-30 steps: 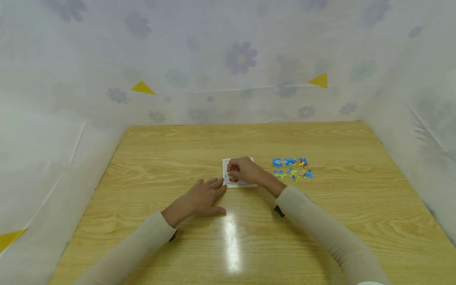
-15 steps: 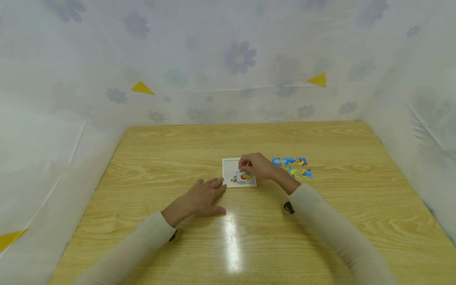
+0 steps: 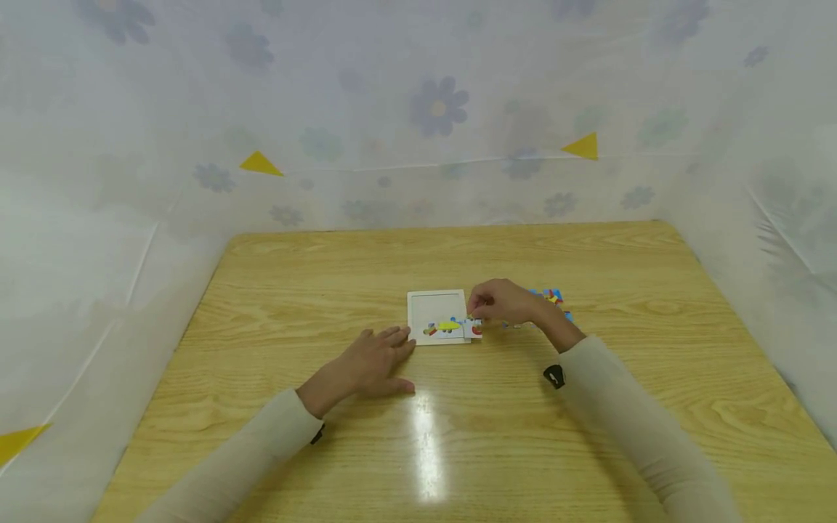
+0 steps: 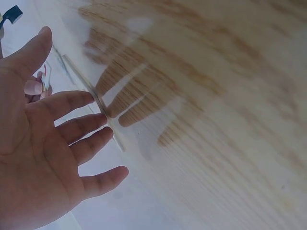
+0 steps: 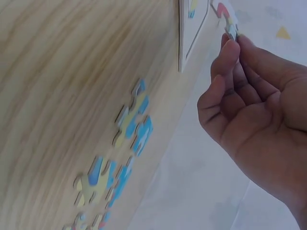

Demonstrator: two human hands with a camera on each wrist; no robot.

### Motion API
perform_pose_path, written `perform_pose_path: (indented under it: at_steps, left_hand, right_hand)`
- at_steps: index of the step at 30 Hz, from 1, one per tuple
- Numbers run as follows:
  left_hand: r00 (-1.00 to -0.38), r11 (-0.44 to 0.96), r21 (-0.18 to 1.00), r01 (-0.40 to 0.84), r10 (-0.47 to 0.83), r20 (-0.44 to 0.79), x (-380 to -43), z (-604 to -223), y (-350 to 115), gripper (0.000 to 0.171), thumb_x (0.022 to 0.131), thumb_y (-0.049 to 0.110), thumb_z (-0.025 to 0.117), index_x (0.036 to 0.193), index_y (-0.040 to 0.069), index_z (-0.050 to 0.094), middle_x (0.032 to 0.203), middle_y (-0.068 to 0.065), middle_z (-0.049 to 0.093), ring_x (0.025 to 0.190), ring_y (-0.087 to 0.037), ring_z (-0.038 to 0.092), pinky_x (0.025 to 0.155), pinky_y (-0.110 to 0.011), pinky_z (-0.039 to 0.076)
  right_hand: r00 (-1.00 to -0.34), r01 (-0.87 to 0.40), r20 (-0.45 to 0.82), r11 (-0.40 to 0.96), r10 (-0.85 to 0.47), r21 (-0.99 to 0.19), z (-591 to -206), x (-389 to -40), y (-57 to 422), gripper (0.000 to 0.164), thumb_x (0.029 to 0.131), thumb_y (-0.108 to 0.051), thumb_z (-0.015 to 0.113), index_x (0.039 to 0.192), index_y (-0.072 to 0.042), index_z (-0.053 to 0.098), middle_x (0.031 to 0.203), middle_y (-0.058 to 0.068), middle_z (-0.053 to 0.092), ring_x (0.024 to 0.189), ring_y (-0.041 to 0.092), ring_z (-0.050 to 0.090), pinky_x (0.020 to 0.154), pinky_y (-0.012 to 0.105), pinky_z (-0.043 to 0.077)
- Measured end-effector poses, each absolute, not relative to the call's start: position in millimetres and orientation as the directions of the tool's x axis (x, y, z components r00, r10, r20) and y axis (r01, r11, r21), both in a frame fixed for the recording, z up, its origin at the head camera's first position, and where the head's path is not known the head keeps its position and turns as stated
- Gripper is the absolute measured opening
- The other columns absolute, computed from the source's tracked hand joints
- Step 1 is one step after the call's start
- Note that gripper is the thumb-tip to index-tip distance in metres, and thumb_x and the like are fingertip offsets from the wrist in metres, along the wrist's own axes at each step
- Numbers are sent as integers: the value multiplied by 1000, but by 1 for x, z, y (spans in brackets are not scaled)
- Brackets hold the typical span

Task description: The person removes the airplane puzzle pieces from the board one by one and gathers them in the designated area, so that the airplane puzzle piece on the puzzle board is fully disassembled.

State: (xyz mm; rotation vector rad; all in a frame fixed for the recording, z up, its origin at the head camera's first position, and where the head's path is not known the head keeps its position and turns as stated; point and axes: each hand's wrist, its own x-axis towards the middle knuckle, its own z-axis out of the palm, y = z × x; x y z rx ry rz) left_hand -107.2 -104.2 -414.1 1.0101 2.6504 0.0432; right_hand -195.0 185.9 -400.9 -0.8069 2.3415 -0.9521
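Note:
A white square puzzle tray [image 3: 410,312] lies mid-table, with small colourful shapes [image 3: 447,326] along its lower part. My left hand [image 3: 374,363] rests beside it, fingers spread and straight, fingertips at the tray's left edge; the left wrist view shows the open palm [image 4: 48,153]. Between thumb and index finger, my right hand [image 3: 505,301] pinches a white puzzle piece [image 3: 476,329] with red on it. That piece overlaps the tray's lower right corner in the head view. In the right wrist view, the pinched piece [image 5: 225,13] sits just past the tray edge [image 5: 181,43].
Several loose blue and yellow puzzle pieces [image 3: 554,296] lie right of the tray, partly hidden by my right hand and wrist. The right wrist view shows more of these pieces [image 5: 132,120]. Flowered white cloth [image 3: 379,189] rises behind the wooden table [image 3: 314,269].
My right hand has moved right across the tray with the pinched puzzle piece, uncovering the tray's left and middle and covering more loose pieces. The left hand has stayed in place.

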Motion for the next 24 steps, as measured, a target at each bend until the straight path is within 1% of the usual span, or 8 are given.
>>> perform_pose_path:
  at_steps: [3,5,10,12,16,20,24]
  left_hand:
    - [-706,752,133,646,654,-271,-107,-414,-104,75,88,59,53,143,9,42,153,-12,33,142,-28,30,107,-58,31]
    - [-706,750,135,647,657,-265,-107,-414,-105,75,88,58,53,143,8,42,153,-12,34,142,-28,30,106,-58,31]
    - [-705,745,129,655,664,-250,-106,-415,-106,74,88,58,54,142,8,44,152,-13,36,141,-29,32,105,-57,33]
    - [-705,745,125,656,663,-251,-106,-414,-106,74,88,58,54,142,9,44,152,-12,36,141,-29,32,105,-57,33]
    - [-705,745,120,656,662,-253,-106,-414,-105,75,88,59,53,143,9,44,152,-12,35,141,-29,32,105,-57,33]
    - [-704,740,114,663,668,-241,-106,-415,-105,75,88,59,54,142,9,44,151,-12,37,141,-29,33,104,-57,34]
    - [-702,736,112,667,672,-234,-106,-416,-106,74,88,59,54,141,8,45,151,-13,38,141,-29,33,103,-57,34]
  right_hand:
    - [-708,-333,-226,599,-669,-728,-400,-196,194,11,95,-10,57,95,-2,64,88,15,67,74,26,63,69,31,49]
    - [-709,-334,-243,619,-662,-711,-401,-198,200,11,95,-11,56,95,-4,65,86,13,67,74,26,63,68,31,49]
    - [-709,-302,-290,648,-643,-699,-400,-197,214,12,96,-12,55,96,-4,65,83,9,67,74,29,62,69,38,51]
    - [-706,-294,-299,650,-642,-701,-399,-195,218,13,96,-11,55,96,-3,64,83,10,67,73,29,61,69,40,51]
    - [-700,-297,-303,649,-647,-700,-399,-193,225,13,95,-9,55,94,0,64,81,14,66,70,27,59,67,37,49]
    - [-701,-294,-310,656,-642,-695,-402,-192,234,12,95,-8,54,92,0,63,81,14,66,69,23,58,67,33,48]
    - [-689,-258,-344,660,-638,-706,-406,-191,240,13,96,-7,53,92,1,63,81,13,65,69,22,58,65,36,49]
